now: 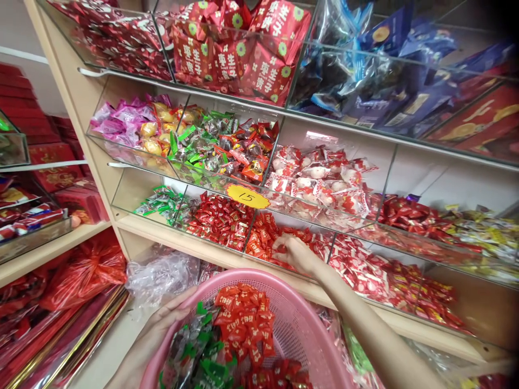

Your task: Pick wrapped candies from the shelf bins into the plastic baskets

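Above the pink basket (pixel 302 324), on the lowest tier of clear bins, the right hand (pixel 295 252) reaches into a compartment of small red wrapped candies (pixel 267 240). Its fingers are curled down among the wrappers; whether they pinch a piece cannot be told. The forearm runs from the lower right up and left toward that bin, crossing just beside the basket's far rim.

The left hand (pixel 168 319) grips the basket's near-left rim, fingers wrapped over the edge. The basket is one round, perforated plastic bowl, its mouth tilted up toward the camera. Inside lies a pile of red square candies (pixel 243 324) with white lettering, too many to count, and to their left a heap of clear wrappers with green ends (pixel 194 356).

Further above the basket, a yellow oval price tag (pixel 247 196) marked 15 sticks on the front of the middle tier. Three tiers of bins show above the basket: the top holds red packets (pixel 243 48) and blue bags (pixel 397 70), the middle purple, gold, green and white-and-red sweets. Left of the basket, a red plastic bag (pixel 85 270) sits under a lower shelf.
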`<control>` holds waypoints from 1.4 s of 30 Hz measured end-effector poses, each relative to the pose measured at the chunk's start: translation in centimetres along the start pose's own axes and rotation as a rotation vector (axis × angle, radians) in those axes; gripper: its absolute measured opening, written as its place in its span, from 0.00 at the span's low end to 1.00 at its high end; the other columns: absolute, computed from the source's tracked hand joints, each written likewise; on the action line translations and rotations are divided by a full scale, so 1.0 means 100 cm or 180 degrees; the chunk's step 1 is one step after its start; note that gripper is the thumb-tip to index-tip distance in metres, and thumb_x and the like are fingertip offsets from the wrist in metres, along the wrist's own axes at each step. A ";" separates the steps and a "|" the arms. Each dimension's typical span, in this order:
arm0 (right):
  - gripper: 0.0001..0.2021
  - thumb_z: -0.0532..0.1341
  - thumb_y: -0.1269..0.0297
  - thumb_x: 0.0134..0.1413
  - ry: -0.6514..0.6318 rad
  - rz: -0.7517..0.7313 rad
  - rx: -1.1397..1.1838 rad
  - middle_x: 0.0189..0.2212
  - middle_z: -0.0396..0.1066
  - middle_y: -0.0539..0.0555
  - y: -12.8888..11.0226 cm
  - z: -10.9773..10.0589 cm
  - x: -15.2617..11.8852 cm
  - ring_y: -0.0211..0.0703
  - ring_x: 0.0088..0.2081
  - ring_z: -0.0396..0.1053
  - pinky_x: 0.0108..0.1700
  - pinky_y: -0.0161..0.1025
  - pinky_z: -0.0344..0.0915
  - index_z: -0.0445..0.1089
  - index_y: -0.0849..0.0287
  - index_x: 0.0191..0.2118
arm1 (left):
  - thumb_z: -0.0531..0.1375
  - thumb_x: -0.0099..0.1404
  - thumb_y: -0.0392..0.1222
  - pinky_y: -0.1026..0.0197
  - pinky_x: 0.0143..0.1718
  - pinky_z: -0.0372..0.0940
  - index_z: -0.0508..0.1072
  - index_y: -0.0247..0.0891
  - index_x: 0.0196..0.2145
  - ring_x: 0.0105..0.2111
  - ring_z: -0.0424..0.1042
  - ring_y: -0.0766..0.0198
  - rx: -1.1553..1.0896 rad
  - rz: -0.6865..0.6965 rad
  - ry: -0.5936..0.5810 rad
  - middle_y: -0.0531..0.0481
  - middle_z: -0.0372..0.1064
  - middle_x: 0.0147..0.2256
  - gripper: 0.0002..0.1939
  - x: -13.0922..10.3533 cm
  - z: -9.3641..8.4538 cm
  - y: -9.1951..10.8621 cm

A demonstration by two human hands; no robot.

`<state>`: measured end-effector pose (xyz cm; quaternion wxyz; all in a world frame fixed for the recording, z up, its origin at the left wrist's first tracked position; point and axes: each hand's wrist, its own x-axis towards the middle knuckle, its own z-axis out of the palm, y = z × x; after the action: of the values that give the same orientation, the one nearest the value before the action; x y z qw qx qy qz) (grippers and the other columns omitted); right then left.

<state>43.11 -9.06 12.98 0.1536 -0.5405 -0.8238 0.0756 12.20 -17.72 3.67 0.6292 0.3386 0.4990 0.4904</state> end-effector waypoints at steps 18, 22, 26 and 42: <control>0.09 0.59 0.66 0.44 -0.0216 0.0111 -0.0231 0.32 0.69 0.55 0.033 0.012 0.017 0.41 0.33 0.65 0.35 0.35 0.58 0.68 0.61 0.35 | 0.63 0.45 0.44 0.55 0.57 0.47 0.74 0.41 0.41 0.53 0.59 0.53 -0.0059 -0.0090 0.0000 0.50 0.67 0.47 0.22 0.000 0.000 -0.001; 0.09 0.58 0.67 0.45 -0.0122 0.0019 -0.0218 0.34 0.68 0.56 0.034 0.026 0.020 0.42 0.36 0.64 0.37 0.35 0.58 0.68 0.60 0.35 | 0.64 0.44 0.44 0.56 0.57 0.46 0.74 0.41 0.41 0.53 0.58 0.54 -0.0088 -0.0093 0.0037 0.49 0.67 0.47 0.23 -0.002 0.002 0.001; 0.08 0.58 0.69 0.45 0.0225 -0.0043 -0.0130 0.33 0.66 0.55 0.035 0.038 0.014 0.41 0.35 0.63 0.38 0.35 0.58 0.67 0.61 0.35 | 0.64 0.44 0.43 0.56 0.58 0.43 0.74 0.41 0.41 0.54 0.57 0.54 -0.0030 -0.0057 0.0089 0.50 0.68 0.47 0.23 -0.002 0.001 0.002; 0.13 0.56 0.57 0.51 0.0387 0.0067 0.0009 0.31 0.64 0.56 0.030 0.040 0.005 0.43 0.35 0.62 0.38 0.37 0.58 0.70 0.61 0.35 | 0.63 0.46 0.43 0.56 0.58 0.43 0.73 0.41 0.42 0.54 0.57 0.55 0.0020 -0.0028 0.0023 0.51 0.67 0.48 0.23 -0.002 0.002 0.003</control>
<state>44.25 -7.21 8.46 0.2033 -0.5525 -0.8071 0.0454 12.30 -17.81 4.09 0.6285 0.3367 0.5043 0.4872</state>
